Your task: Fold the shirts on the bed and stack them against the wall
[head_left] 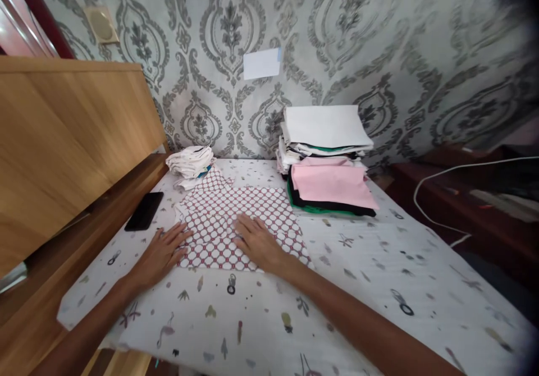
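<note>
A white garment with a red lattice print (265, 205) lies spread on the patterned white sheet, its kind unclear. On its left edge my left hand (162, 252) rests flat, fingers apart, partly over the sheet. My right hand (259, 244) presses palm down near the garment's middle, fingers stretched out. Neither hand grips anything. The garment's far end narrows toward a small pile of white cloths (190, 163) at the back left.
Folded white cloths (326, 126) are stacked against the wall, with pink folded cloth (334, 185) over black and green ones in front. A black phone (144, 211) lies left. Wooden furniture (76, 146) borders the left side. A white cable (438, 168) hangs at right.
</note>
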{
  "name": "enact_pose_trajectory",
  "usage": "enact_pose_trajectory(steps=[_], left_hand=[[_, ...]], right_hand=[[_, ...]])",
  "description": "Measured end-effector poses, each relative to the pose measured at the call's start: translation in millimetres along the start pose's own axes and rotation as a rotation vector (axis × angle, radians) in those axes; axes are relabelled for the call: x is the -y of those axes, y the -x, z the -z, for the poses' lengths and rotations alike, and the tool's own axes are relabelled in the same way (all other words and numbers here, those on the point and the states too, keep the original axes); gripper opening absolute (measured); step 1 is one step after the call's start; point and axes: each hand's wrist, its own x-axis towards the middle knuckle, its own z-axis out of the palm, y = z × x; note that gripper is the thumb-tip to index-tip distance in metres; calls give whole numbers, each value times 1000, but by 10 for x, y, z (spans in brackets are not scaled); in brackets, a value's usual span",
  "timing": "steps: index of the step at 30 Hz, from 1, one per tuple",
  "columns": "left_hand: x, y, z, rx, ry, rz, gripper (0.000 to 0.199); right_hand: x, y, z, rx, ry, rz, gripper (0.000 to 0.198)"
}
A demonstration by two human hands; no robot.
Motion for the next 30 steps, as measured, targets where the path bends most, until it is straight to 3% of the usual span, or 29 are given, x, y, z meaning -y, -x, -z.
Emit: enact_pose_trajectory(steps=[3,6,11,15,18,24,30], left_hand=[[4,-57,122,-7,11,-9,48],[2,-377,344,-73,42,-50,44],[-24,-1586,596,-122,-112,-124,31],[-37,-2527,533,-102,-261,-129,42],[4,-2909,445,-102,-277,-126,38],[91,-3062,394,-94,-332,-130,31],[-1,-2694,654,-149,-368,-131,38]], right_hand=[[-307,173,95,-77,57,-65,41],[-537,155,237,-101,78,-102,34],[-755,-350,538,106,181,-299,43],[-960,-753,645,202,217,-415,47],[-1112,-877,610,245,227,-433,42],[-1204,-861,536,249,255,-447,39],[-1087,-763,658,213,289,-438,38]])
